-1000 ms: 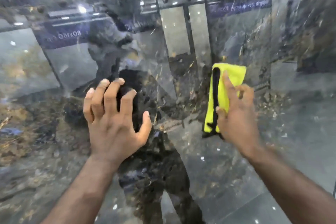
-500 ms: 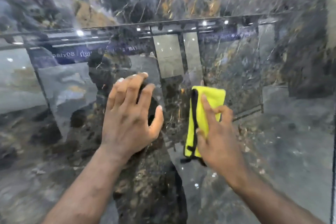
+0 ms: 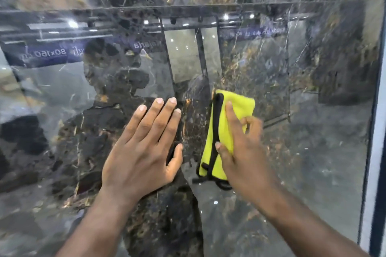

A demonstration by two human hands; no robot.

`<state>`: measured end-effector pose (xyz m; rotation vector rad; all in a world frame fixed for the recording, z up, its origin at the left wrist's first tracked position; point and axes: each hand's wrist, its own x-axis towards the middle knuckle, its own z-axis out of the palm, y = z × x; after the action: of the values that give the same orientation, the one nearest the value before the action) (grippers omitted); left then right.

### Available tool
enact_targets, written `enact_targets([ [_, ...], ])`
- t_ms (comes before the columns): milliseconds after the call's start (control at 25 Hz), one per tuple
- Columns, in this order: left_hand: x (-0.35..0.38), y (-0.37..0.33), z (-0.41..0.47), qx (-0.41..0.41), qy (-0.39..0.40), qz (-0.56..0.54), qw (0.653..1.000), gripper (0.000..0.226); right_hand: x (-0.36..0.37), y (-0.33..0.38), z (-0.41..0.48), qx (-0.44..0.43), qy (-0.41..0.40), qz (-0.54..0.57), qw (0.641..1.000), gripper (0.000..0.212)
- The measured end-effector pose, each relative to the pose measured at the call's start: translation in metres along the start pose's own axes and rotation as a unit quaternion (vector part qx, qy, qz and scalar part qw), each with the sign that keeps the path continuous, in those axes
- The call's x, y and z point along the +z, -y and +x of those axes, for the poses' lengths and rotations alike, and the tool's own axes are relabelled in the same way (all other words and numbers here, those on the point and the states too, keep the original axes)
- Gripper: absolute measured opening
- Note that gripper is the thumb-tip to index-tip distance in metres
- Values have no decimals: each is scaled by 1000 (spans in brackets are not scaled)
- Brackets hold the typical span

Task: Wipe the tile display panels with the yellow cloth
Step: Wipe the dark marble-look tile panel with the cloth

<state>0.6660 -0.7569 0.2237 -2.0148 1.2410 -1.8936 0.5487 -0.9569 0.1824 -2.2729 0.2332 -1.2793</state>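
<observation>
Right grip (image 3: 246, 152) is clamped on the yellow cloth (image 3: 236, 102). Its index finger lies straight up the cloth's face, the thumb sits by the black hem (image 3: 216, 127), and the other fingers curl at the right edge. The folded cloth lies flat against the glossy dark marble-look tile panel (image 3: 313, 152), just right of frame centre. Left grip (image 3: 144, 152) is spread with straight fingers, palm pressed on the same panel just beside the cloth and not touching it, probably as a brace.

This looks like the wiping step itself, mid-panel. The next stroke calls for even pressure so the fold stays flat, and a sweep toward the pale frame edge (image 3: 376, 131) at far right or up to the horizontal joint (image 3: 188, 9). Reflections, including a blue banner (image 3: 46, 54) at upper left, hide which areas are already clean.
</observation>
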Motion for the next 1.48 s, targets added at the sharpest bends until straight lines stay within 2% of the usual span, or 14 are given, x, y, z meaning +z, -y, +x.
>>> enact_targets([
  [80,0,1,0,-3,-3,-2,1000,72,-14,-4,37,-10,-34,-11,999,94],
  [160,0,0,0,-4,0,-1,1000,71,-29,-28,55,38,-54,-24,998,92],
  [320,0,2,1,-2,3,-17,1000,70,-6,-35,-9,169,-26,19,985,93],
  [400,0,2,1,-1,5,-23,1000,71,8,-5,-27,116,13,31,993,94],
  [520,0,2,0,5,7,-33,999,71,-11,9,22,54,-23,-13,998,93],
  [600,-1,3,0,5,4,-38,999,71,-31,-6,45,113,-47,-47,991,91],
  [720,-1,4,-1,10,6,-42,999,71,-22,-17,5,201,-53,-58,976,90],
  [800,-1,4,0,10,12,-43,999,71,-11,3,-13,149,-40,-33,987,90],
  [920,-6,0,-1,-3,23,-48,999,71,-31,7,31,54,-51,-46,996,89],
  [1040,-6,-18,4,-65,22,-65,996,65,-63,-39,62,154,-91,-68,981,84],
  [1120,-3,-40,19,-99,9,-69,993,54,-55,-70,32,206,-81,-62,973,85],
  [1240,9,-73,58,-64,-9,-72,995,49,-35,-69,5,107,-56,9,993,86],
  [1320,17,-86,86,-61,-23,-75,995,48,-53,-76,44,28,-97,44,994,82],
  [1480,42,-119,132,-66,-44,-93,992,49,-104,-141,116,49,-152,-31,987,76],
])
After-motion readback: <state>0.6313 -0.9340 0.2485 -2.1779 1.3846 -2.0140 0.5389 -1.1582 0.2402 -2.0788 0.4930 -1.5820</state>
